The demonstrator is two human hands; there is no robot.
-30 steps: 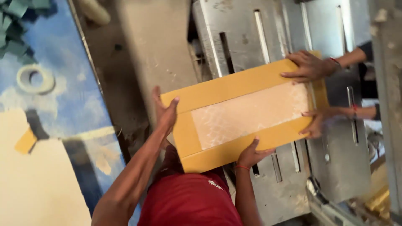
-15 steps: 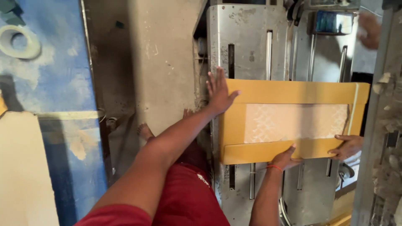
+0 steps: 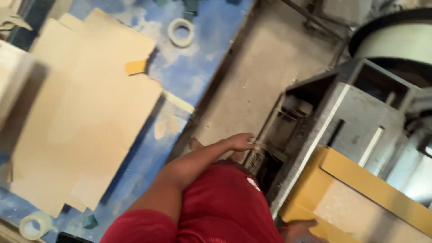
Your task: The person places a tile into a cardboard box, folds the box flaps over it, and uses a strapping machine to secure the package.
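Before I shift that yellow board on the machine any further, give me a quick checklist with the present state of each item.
1. Right hand on the yellow board: ok, it touches the near edge, though blurred.
2. Left hand on the board: not ok, it is off it, by the grey machine frame.
3. Board flat on the machine: cannot tell, partly out of view.
4. Another person's hands on the far edge: cannot tell, none in view.
5. Floor beside you: not ok, cardboard sheets and tape rolls lie there.
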